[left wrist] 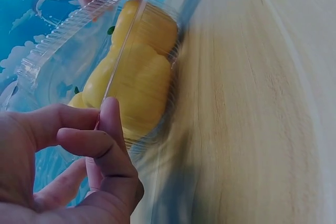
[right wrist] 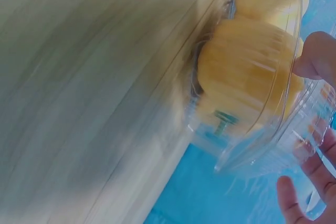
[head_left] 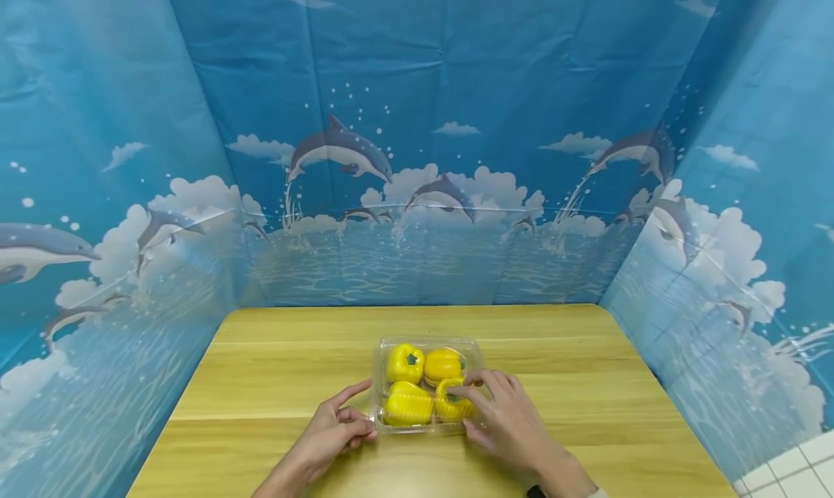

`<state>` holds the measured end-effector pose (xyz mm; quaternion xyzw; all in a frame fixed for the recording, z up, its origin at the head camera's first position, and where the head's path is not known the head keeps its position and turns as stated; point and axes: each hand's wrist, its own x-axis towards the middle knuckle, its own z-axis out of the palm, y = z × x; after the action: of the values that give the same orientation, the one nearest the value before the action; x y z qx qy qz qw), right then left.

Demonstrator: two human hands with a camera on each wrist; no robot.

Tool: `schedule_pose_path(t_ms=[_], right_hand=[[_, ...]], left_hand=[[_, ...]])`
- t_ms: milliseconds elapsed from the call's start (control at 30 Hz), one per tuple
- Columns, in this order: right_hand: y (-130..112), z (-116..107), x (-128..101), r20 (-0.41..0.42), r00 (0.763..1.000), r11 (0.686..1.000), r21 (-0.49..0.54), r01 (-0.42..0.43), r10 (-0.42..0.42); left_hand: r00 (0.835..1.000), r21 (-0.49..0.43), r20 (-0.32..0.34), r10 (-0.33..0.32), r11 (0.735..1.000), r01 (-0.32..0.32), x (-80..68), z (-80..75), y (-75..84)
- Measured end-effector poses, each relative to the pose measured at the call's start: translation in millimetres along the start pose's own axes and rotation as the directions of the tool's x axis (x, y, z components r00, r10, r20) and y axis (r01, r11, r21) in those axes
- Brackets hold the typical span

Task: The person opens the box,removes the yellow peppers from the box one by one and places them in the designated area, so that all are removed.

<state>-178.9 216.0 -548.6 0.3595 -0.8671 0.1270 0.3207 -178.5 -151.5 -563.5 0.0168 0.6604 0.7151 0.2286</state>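
Blue dolphin-print backdrop (head_left: 404, 42) on 3 sides of a wood-grain worktop (head_left: 293, 353); clear plastic box (head_left: 423, 429) w/ 4 yellow peppers (head_left: 407, 404) sits approx. midway btwn worktop's L & R edges, in from the far edge. L hand (head_left: 335, 429) pinches box rim nr its near-L corner; R hand (head_left: 511, 415) is at the near-R corner, thumb touching rim, fingers bent, can't tell if gripping.

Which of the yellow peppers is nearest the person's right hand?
The front-right pepper: in the head view the right hand overlaps it; the other peppers sit farther left or back.
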Motion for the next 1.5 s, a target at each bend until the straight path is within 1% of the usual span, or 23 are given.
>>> schedule_pose_path(t_ms=[167,400,567,700,867,967,1300,1400,1500], right_hand=[[3.8,-2.8,-2.1,0.007,1.0,1.0,-0.01,-0.001,0.001],[1.5,-4.6,-3.9,0.052,0.998,0.993,0.108,-0.044,0.039],[0.7,-4.8,-3.2,0.063,0.997,0.993,0.106,-0.049,0.042],[0.9,-5.5,-2.1,0.054,0.998,0.994,0.101,-0.039,0.034],[2.1,-6.5,1.4,0.022,1.0,0.99,0.139,-0.01,0.007],[3.0,-7.5,3.6,0.02,1.0,0.987,0.161,-0.006,0.003],[7.1,-14.8,4.2,0.091,0.995,0.97,0.237,-0.057,0.037],[13.6,-22.8,8.2,0.073,0.996,0.959,0.277,-0.062,0.043],[21.1,-31.6,14.6,0.032,0.999,0.945,0.325,-0.042,0.034]], left_hand=[[1.0,0.012,-0.002,0.011,1.0,-0.011,0.5,0.8,2.4],[1.0,0.025,-0.004,0.02,0.999,-0.02,0.2,2.6,3.0],[0.999,0.029,-0.016,0.028,0.999,-0.028,0.3,4.6,2.9],[0.999,0.038,-0.016,0.04,0.999,-0.039,-0.2,5.2,2.0],[0.999,0.048,-0.018,0.047,0.998,-0.047,0.1,4.5,-0.6],[0.999,0.054,-0.02,0.045,0.998,-0.044,0.9,3.7,-2.4],[0.999,0.07,-0.016,0.048,0.996,-0.047,-1.1,4.7,-3.4],[0.998,0.078,-0.026,0.053,0.996,-0.05,-2.2,3.7,-1.1],[0.998,0.088,-0.043,0.056,0.995,-0.052,-2.8,2.0,0.0]])
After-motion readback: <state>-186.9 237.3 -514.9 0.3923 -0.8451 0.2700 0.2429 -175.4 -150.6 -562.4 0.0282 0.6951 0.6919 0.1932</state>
